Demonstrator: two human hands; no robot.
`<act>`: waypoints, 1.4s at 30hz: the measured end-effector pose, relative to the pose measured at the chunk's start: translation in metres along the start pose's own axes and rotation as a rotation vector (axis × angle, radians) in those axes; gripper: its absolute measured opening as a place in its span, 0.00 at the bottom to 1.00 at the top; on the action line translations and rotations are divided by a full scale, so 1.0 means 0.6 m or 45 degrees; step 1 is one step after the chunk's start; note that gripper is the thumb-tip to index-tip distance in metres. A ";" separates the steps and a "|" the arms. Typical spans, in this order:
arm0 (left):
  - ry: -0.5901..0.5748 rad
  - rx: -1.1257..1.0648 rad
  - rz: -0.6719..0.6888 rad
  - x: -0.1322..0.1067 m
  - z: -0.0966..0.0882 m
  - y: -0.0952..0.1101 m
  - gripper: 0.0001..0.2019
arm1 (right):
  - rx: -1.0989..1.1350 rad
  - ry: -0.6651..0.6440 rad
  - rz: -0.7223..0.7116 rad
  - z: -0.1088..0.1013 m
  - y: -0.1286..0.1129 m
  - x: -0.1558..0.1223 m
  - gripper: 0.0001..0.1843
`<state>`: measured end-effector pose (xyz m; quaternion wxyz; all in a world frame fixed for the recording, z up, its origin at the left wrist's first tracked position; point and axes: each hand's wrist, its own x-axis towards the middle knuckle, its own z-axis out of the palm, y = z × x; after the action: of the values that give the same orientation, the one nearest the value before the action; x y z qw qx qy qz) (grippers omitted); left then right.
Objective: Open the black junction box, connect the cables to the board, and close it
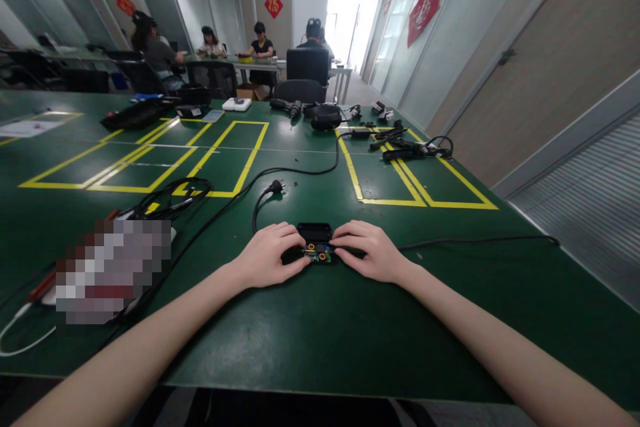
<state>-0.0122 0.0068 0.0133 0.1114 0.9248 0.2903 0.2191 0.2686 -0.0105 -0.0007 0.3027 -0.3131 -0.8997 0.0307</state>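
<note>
A small power adapter lies opened on the green table [280, 340] between my hands. Its circuit board [319, 253], with coils and coloured parts, sits in one black half of the casing. The other black casing half [315, 232] lies just behind it. Thumb and fingers of my left hand [267, 255] pinch the adapter's left end. My right hand [373, 251] grips the right end in the same way. A black cable with a plug [275, 187] curves out behind my left hand, and another cable [475, 240] runs off to the right. My fingertips partly hide both ends.
At left lies a blurred-out object [115, 270] beside coiled black cables [175, 193]. Yellow tape outlines [395, 202] mark the table. Farther back are a drill [295, 109], a black tray [135, 113] and a heap of cables and adapters [400, 147]. Several people sit at a far table.
</note>
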 end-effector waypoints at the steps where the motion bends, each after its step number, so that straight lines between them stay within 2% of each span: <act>1: 0.017 -0.006 -0.019 0.000 0.002 0.000 0.09 | 0.001 0.043 0.067 0.005 0.002 0.000 0.13; 3: 0.049 0.014 -0.061 0.000 0.004 -0.002 0.16 | -0.046 0.057 0.210 0.012 0.006 0.001 0.17; 5: 0.058 0.059 -0.095 -0.001 0.008 -0.004 0.26 | -0.086 -0.027 0.322 0.016 0.008 0.001 0.22; 7: 0.032 0.100 -0.115 -0.002 0.012 -0.006 0.32 | -0.066 -0.124 0.373 0.017 0.008 0.001 0.23; 9: -0.004 0.116 -0.129 -0.003 0.015 -0.009 0.30 | 0.010 -0.157 0.385 0.018 0.007 0.001 0.20; 15: -0.032 0.064 -0.107 -0.004 0.017 -0.010 0.23 | 0.317 0.000 0.433 0.019 0.006 0.003 0.08; 21: 0.021 -0.025 -0.047 -0.007 0.018 -0.011 0.23 | 0.598 0.070 0.544 0.018 0.000 0.006 0.04; 25: 0.042 -0.115 -0.030 -0.008 0.017 -0.010 0.23 | 0.811 0.138 0.643 0.023 -0.005 0.007 0.04; 29: 0.055 -0.185 -0.041 -0.006 0.015 -0.007 0.28 | 0.926 0.180 0.710 0.027 -0.007 0.008 0.13; 35: 0.068 -0.236 -0.070 -0.005 0.014 -0.004 0.35 | 0.899 0.160 0.654 0.027 -0.006 0.005 0.20; 38: 0.057 -0.225 -0.090 -0.005 0.015 -0.004 0.40 | 0.865 0.158 0.638 0.029 -0.004 0.003 0.19; 42: 0.055 -0.219 -0.097 -0.005 0.015 -0.003 0.43 | 0.824 0.158 0.653 0.030 -0.001 0.001 0.18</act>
<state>-0.0111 0.0055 0.0036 0.1922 0.8953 0.3077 0.2586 0.2575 -0.0081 -0.0148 0.4216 -0.4169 -0.7166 0.3673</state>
